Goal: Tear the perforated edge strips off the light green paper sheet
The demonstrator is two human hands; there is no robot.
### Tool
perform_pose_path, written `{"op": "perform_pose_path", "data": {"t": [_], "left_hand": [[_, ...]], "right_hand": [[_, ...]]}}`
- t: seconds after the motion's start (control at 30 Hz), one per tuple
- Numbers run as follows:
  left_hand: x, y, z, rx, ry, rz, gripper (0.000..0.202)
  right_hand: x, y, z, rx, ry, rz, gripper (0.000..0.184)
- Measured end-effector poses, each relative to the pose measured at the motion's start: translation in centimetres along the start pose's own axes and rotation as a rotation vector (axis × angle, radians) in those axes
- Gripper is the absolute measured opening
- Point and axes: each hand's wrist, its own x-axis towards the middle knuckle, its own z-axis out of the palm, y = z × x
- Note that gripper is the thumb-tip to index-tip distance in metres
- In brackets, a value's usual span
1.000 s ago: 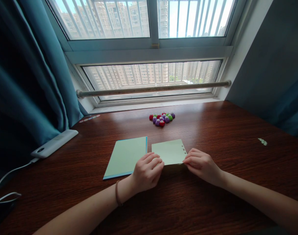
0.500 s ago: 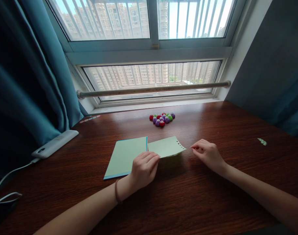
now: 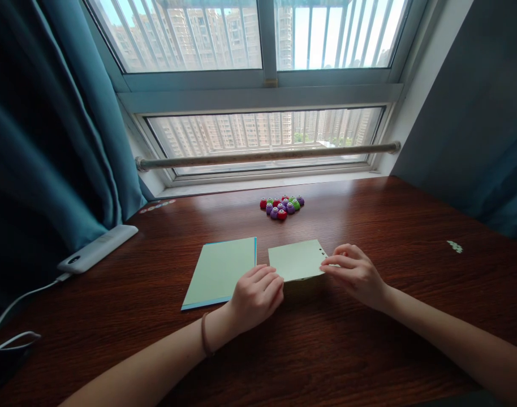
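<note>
A loose pale green sheet (image 3: 296,260) with punched holes along its right edge lies on the dark wooden table (image 3: 369,339). My left hand (image 3: 258,297) curls over the sheet's near left corner, fingers bent and pressing it down. My right hand (image 3: 354,274) pinches the sheet's right edge between fingertips. Left of the sheet lies a stack of green paper (image 3: 222,271) with a blue edge, and my left hand also rests on its near right corner.
A cluster of red, purple and green beads (image 3: 281,206) sits farther back near the window. A white power bank (image 3: 98,247) with a cable lies at the left by the teal curtain (image 3: 50,141). A small pale scrap (image 3: 455,245) lies at the right.
My right hand let go of the sheet and drew away as its right side lifted, then came back and took the right edge again; the sheet now lies flatter. My left hand stayed put.
</note>
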Motion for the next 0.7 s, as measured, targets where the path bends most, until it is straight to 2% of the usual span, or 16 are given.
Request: {"op": "perform_pose_path", "data": {"t": [0.2, 0.33, 0.4, 0.5, 0.6, 0.7], "left_hand": [[-0.1, -0.3, -0.1, 0.065, -0.026, 0.026, 0.009], [-0.4, -0.6, 0.2, 0.047, -0.022, -0.04, 0.009], [-0.2, -0.7, 0.3, -0.016, -0.036, -0.102, 0.01], [0.3, -0.7, -0.1, -0.157, -0.026, -0.186, 0.014], [0.9, -0.8, -1.3, -0.283, 0.058, -0.276, 0.015], [1.9, -1.0, -3.2, -0.354, 0.212, -0.422, 0.011]], "right_hand": [[0.3, 1.9, -0.9, -0.05, 0.054, 0.011, 0.021], [0.3, 3.1, -1.5, -0.059, 0.087, 0.051, 0.022], [0.3, 3.3, -1.8, -0.038, 0.062, 0.06, 0.022], [0.6, 2.7, -2.3, 0.12, -0.066, 0.029, 0.027], [1.4, 1.4, -2.8, 0.37, -0.183, -0.031, 0.032], [2.5, 0.0, -3.3, 0.52, -0.214, -0.043, 0.031]]}}
